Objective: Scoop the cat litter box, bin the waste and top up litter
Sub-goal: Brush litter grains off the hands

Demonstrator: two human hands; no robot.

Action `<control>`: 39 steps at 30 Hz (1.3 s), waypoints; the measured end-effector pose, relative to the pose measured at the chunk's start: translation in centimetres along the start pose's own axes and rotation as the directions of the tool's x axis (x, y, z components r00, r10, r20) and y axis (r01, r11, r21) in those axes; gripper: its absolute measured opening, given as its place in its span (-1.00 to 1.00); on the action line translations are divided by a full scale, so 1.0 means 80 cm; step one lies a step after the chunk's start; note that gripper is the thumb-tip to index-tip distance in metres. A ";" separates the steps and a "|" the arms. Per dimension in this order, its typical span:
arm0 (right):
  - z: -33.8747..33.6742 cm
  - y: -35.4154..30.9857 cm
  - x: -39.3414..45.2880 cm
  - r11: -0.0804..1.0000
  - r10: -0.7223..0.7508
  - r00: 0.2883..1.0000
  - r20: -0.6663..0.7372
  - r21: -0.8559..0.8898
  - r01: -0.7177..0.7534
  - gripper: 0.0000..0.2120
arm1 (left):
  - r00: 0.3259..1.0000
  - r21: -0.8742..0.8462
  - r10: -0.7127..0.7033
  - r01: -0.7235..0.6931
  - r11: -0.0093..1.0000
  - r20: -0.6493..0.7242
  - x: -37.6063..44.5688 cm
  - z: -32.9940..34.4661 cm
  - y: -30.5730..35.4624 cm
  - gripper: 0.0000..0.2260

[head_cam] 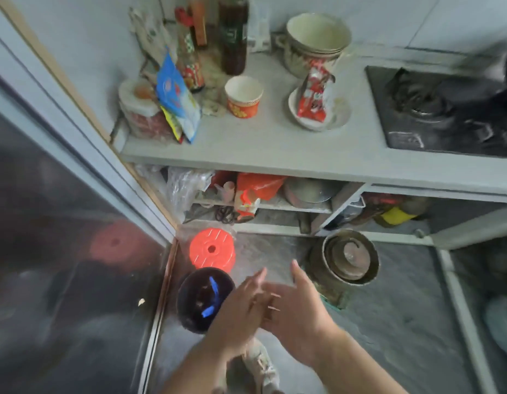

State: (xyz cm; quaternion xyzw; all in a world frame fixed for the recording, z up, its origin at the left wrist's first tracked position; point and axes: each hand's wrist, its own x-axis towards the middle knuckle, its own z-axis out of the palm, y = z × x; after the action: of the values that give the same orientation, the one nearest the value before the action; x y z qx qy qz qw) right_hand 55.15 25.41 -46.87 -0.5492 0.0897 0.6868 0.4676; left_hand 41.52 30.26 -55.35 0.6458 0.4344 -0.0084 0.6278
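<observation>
A dark round bin (195,300) stands on the floor by the glass door, with blue scraps inside it. My left hand (241,311) and my right hand (295,311) are held palm to palm just right of the bin's rim. Their fingers are straight and overlapping, blurred by motion, and neither holds anything. No litter box, scoop or litter bag is in view.
A red plastic stool (212,248) stands behind the bin. Nested metal pots (346,260) sit on the floor to the right. A cluttered counter (275,146) with a gas hob (445,109) overhangs open shelves. A dark glass door (62,251) closes the left side.
</observation>
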 end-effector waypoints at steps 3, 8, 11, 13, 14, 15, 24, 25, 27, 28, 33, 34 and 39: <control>-0.011 -0.033 -0.077 0.981 -0.157 0.984 -0.078 -0.131 0.146 -0.38 | 0.987 0.197 0.006 -0.038 0.980 0.160 -0.011 -0.014 0.061 -0.40; -0.020 -0.040 -0.154 0.909 -0.411 0.860 -0.301 -0.067 0.411 -0.55 | 0.945 0.262 0.304 -0.325 0.909 0.118 -0.041 -0.005 0.197 -0.55; -0.015 -0.026 -0.196 0.807 -0.480 0.808 -0.343 0.189 0.560 -0.41 | 0.755 0.121 0.639 -0.655 0.746 0.147 -0.089 0.023 0.261 -0.49; -0.012 -0.008 -0.219 0.704 -0.514 0.818 -0.260 0.418 0.575 -0.42 | 0.488 0.201 0.806 -0.873 0.445 0.335 -0.124 0.054 0.273 -0.48; -0.009 -0.001 -0.236 0.641 -0.543 0.808 -0.228 0.509 0.575 -0.48 | 0.365 0.192 0.834 -0.931 0.312 0.414 -0.136 0.068 0.272 -0.47; -0.009 0.008 -0.254 0.607 -0.561 0.795 -0.233 0.537 0.585 -0.50 | 0.282 0.170 0.836 -0.959 0.227 0.472 -0.144 0.078 0.271 -0.45; -0.057 0.138 -0.440 0.421 -0.656 0.365 -0.661 0.081 0.903 -0.34 | 0.875 0.702 0.005 -0.392 0.595 0.484 -0.134 0.144 0.207 -0.25; -0.058 0.155 -0.451 0.442 -0.684 0.234 -0.691 -0.138 0.886 -0.38 | 0.849 0.462 -0.073 -0.212 0.861 0.524 -0.159 0.161 0.208 -0.22; -0.058 0.194 -0.459 0.477 -0.787 0.005 -0.616 -0.605 0.637 -0.37 | 0.608 -0.040 -0.138 0.270 0.962 0.782 -0.231 0.196 0.214 -0.20; -0.063 0.219 -0.453 0.459 -0.858 -0.016 -0.514 -0.778 0.429 -0.35 | 0.462 -0.162 -0.072 0.448 0.879 0.884 -0.271 0.212 0.218 -0.18; -0.107 0.368 -0.457 0.514 -0.850 0.100 -0.518 -0.855 -0.064 -0.30 | 0.434 -0.115 -0.026 0.296 0.948 0.900 -0.436 0.256 0.218 -0.27; -0.118 0.400 -0.472 0.579 -0.802 0.097 -0.589 -0.807 -0.116 -0.31 | 0.479 -0.118 0.034 0.146 0.982 0.877 -0.459 0.261 0.208 -0.40; -0.154 0.551 -0.552 0.822 -0.530 0.076 -0.844 -0.534 -0.199 -0.40 | 0.440 0.016 0.383 -0.673 0.740 0.813 -0.552 0.288 0.171 -0.64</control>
State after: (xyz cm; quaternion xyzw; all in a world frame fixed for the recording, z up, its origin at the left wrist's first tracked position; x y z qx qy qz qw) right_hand 28.97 -30.54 -31.72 -0.9717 0.1198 0.0678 0.1921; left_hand 34.17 -10.68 -24.65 0.7786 -0.1114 -0.1555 0.5976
